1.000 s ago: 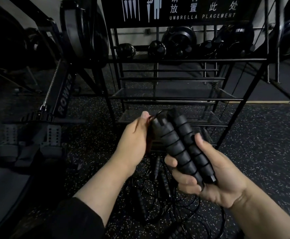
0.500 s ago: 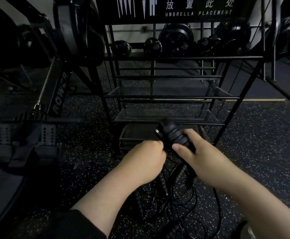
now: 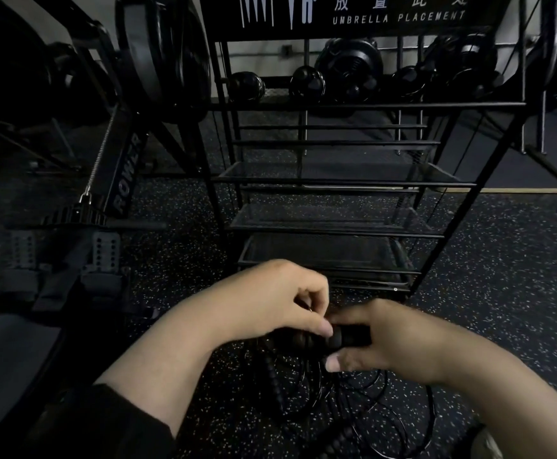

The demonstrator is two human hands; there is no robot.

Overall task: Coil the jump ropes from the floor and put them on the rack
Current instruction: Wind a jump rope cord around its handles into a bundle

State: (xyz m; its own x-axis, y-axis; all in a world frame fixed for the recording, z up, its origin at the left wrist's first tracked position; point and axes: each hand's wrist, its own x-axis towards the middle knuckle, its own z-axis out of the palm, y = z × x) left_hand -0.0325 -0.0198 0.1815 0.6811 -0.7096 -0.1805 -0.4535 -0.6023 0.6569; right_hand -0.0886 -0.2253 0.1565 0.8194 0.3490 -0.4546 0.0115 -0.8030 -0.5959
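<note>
My right hand (image 3: 383,342) grips the black ribbed handles of a jump rope (image 3: 343,339), now lying roughly level, low over the floor. My left hand (image 3: 280,303) is curled just left of them, its thumb on the handles' end and its fingers pinching something thin there, likely the cord. Below the hands a tangle of black jump ropes (image 3: 336,402) lies on the speckled floor, with another ribbed handle (image 3: 275,376) among the loops. The black wire rack (image 3: 333,226) stands right behind the hands, its lower shelves bare.
A rowing machine (image 3: 118,180) stands at the left, its footrests (image 3: 105,250) close to my left arm. Black weights and balls (image 3: 306,84) sit on and behind the rack's top shelf. Speckled rubber floor (image 3: 502,276) spreads to the right.
Both hands dropped from chest height toward the floor. The handles went from upright to lying level in my right hand. My left hand stayed at their end.
</note>
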